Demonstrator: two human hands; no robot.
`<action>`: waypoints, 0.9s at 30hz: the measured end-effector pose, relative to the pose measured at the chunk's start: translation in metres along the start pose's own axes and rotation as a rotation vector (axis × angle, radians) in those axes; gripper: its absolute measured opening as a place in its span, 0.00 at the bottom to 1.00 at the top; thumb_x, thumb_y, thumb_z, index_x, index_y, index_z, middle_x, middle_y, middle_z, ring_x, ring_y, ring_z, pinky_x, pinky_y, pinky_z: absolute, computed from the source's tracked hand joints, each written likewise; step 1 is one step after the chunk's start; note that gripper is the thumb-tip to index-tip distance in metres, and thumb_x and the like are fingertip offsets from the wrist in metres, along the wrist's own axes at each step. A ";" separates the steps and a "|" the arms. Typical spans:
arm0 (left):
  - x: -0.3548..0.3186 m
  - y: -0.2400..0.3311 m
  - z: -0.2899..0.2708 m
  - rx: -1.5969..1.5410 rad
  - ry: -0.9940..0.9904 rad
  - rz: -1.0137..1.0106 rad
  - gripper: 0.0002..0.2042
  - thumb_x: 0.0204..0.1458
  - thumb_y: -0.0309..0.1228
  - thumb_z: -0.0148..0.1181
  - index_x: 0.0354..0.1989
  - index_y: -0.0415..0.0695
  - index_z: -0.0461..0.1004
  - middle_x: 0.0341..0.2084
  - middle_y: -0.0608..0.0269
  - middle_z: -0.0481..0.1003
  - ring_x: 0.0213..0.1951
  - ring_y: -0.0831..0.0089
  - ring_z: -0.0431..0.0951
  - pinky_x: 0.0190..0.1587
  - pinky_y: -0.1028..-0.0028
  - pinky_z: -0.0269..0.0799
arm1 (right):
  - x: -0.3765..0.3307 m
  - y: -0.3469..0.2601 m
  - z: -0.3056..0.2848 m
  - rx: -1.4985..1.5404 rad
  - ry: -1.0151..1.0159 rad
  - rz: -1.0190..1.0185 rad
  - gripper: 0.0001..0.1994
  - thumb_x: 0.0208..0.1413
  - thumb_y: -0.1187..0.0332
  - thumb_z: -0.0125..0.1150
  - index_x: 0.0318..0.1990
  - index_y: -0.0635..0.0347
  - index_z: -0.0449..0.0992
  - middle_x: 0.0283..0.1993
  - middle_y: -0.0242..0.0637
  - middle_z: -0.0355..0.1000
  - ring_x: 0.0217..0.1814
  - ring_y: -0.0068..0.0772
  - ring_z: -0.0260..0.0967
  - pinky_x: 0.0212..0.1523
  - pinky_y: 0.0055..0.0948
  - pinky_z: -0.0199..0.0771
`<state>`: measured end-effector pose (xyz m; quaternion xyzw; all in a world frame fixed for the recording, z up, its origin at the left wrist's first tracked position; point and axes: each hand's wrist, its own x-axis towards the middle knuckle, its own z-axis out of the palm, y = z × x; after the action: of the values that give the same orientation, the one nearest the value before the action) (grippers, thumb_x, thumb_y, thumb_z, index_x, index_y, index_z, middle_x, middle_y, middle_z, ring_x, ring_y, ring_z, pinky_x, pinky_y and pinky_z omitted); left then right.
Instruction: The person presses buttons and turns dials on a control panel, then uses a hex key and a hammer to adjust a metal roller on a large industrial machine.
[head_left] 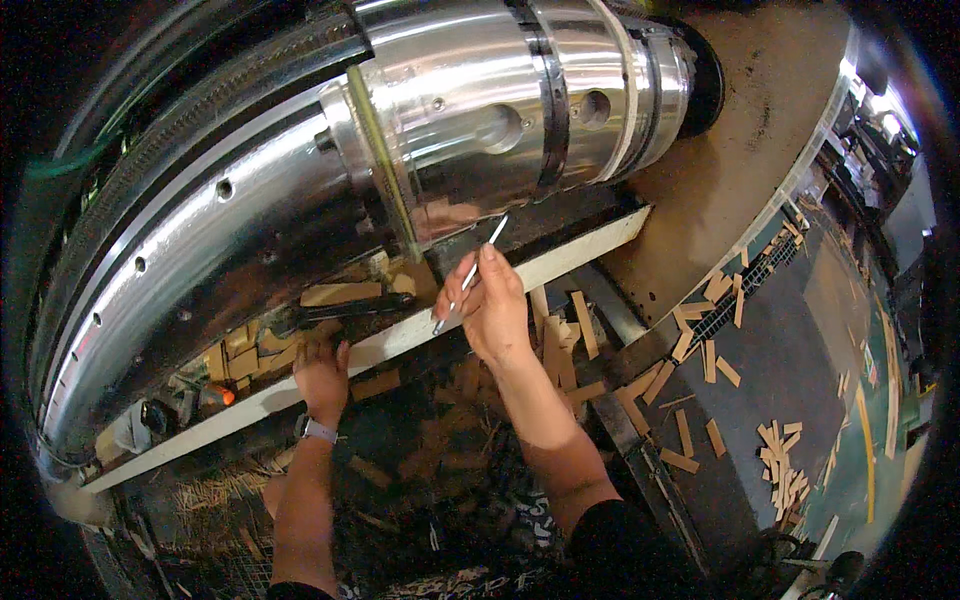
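Note:
My right hand is closed around a thin silver metal rod, which slants up and to the right; its exact kind is not clear. The upper tip of the rod comes close to the underside of a large shiny metal cylinder with round holes and dark bands. My left hand reaches over a long white beam, fingers apart, beside a dark tool-like object and loose flat wooden pieces. Nothing shows in its grasp, though the fingertips are dim.
A curved metal drum section with a row of holes runs along the left. At right stands a large brown panel. Many wooden strips lie scattered on the dark floor. A small orange-tipped object sits behind the beam.

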<state>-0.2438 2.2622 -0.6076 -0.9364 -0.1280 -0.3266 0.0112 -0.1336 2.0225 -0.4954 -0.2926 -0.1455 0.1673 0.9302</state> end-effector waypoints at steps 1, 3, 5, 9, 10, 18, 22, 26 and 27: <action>0.003 0.000 0.000 0.036 0.063 0.043 0.18 0.53 0.42 0.51 0.35 0.37 0.75 0.34 0.49 0.74 0.38 0.53 0.72 0.41 0.59 0.68 | 0.000 0.001 -0.002 0.122 -0.047 0.035 0.18 0.62 0.54 0.39 0.29 0.57 0.65 0.18 0.34 0.59 0.16 0.30 0.57 0.21 0.32 0.65; 0.007 0.002 -0.001 0.082 0.099 0.123 0.18 0.54 0.43 0.50 0.37 0.38 0.75 0.32 0.49 0.74 0.34 0.56 0.75 0.35 0.61 0.71 | -0.001 0.003 -0.007 0.253 -0.066 0.125 0.20 0.61 0.49 0.36 0.28 0.54 0.63 0.16 0.28 0.51 0.14 0.22 0.47 0.15 0.25 0.53; 0.008 0.006 -0.013 0.055 -0.061 0.046 0.19 0.53 0.43 0.50 0.36 0.38 0.75 0.31 0.49 0.74 0.31 0.57 0.75 0.32 0.62 0.72 | 0.002 0.011 -0.010 0.455 -0.229 0.142 0.21 0.61 0.48 0.33 0.26 0.53 0.61 0.16 0.26 0.48 0.14 0.20 0.42 0.14 0.21 0.47; 0.012 0.005 -0.004 0.068 -0.126 0.011 0.17 0.52 0.43 0.52 0.35 0.39 0.75 0.27 0.49 0.74 0.25 0.56 0.74 0.27 0.62 0.71 | 0.005 0.016 -0.022 0.545 -0.298 0.245 0.25 0.60 0.43 0.28 0.22 0.51 0.59 0.14 0.21 0.44 0.14 0.18 0.38 0.16 0.20 0.43; 0.008 -0.006 0.004 0.019 -0.057 0.053 0.16 0.51 0.42 0.53 0.34 0.39 0.74 0.25 0.50 0.73 0.26 0.56 0.73 0.27 0.62 0.70 | 0.006 0.014 -0.021 0.515 -0.334 0.288 0.25 0.59 0.42 0.27 0.22 0.50 0.58 0.14 0.21 0.44 0.15 0.18 0.38 0.17 0.21 0.43; -0.010 -0.014 0.016 0.336 -0.120 0.021 0.14 0.49 0.40 0.56 0.28 0.38 0.72 0.24 0.52 0.71 0.28 0.56 0.72 0.28 0.63 0.68 | 0.019 -0.082 -0.094 -0.486 -0.306 0.587 0.22 0.59 0.46 0.41 0.24 0.53 0.63 0.13 0.23 0.54 0.12 0.16 0.48 0.11 0.18 0.48; -0.006 -0.012 0.013 0.215 -0.099 0.065 0.15 0.53 0.39 0.52 0.28 0.37 0.72 0.25 0.51 0.70 0.30 0.54 0.71 0.31 0.61 0.67 | 0.048 -0.138 -0.093 -1.377 -0.473 -0.146 0.21 0.58 0.52 0.49 0.22 0.61 0.67 0.16 0.34 0.62 0.17 0.28 0.59 0.22 0.28 0.62; -0.004 0.001 0.002 0.115 -0.166 -0.068 0.15 0.54 0.39 0.51 0.28 0.36 0.71 0.27 0.50 0.70 0.33 0.53 0.70 0.35 0.60 0.66 | 0.049 -0.137 -0.080 -1.806 -0.235 -0.625 0.15 0.52 0.61 0.57 0.22 0.64 0.65 0.19 0.44 0.63 0.23 0.50 0.61 0.24 0.36 0.62; -0.003 0.003 0.001 0.103 -0.172 -0.077 0.16 0.54 0.39 0.50 0.28 0.36 0.71 0.28 0.49 0.70 0.34 0.53 0.70 0.36 0.60 0.66 | 0.047 -0.132 -0.080 -1.815 -0.186 -0.724 0.14 0.51 0.61 0.58 0.23 0.62 0.65 0.20 0.43 0.63 0.24 0.47 0.63 0.25 0.37 0.63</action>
<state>-0.2444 2.2583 -0.6099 -0.9535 -0.1810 -0.2382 0.0358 -0.0322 1.8989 -0.4719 -0.8198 -0.3725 -0.2810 0.3320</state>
